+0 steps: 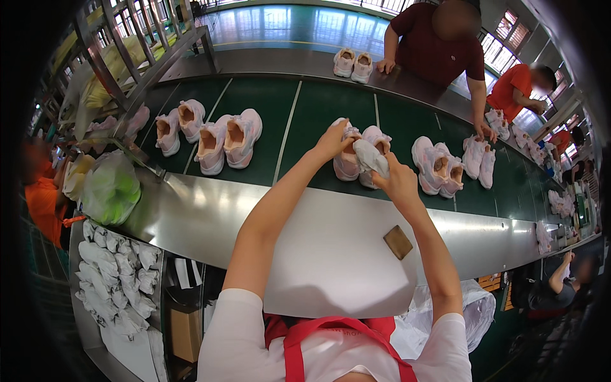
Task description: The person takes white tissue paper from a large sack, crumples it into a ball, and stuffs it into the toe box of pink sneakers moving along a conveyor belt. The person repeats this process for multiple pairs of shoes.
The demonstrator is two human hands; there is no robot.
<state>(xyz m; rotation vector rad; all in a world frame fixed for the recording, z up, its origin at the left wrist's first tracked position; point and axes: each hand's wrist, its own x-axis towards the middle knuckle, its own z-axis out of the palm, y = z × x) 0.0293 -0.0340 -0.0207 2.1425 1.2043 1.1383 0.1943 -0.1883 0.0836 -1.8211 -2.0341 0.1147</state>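
Straight ahead on the green conveyor belt [289,156] stands a pair of pale pink and white sneakers. My left hand [332,140] is closed on the upper part of the left sneaker [347,167], by its tongue. My right hand [400,179] grips a crumpled white paper wad [371,158] over the gap between the two shoes. Partly behind that wad is the right sneaker [377,135], its opening half covered.
More sneaker pairs [230,141] stand left and right on the belt. Across it, a co-worker's hand [484,130] touches white-pink shoes [478,160]. Before me lies a white board [337,254] with a brown block [398,242]. Many paper wads [118,274] fill a bin at lower left.
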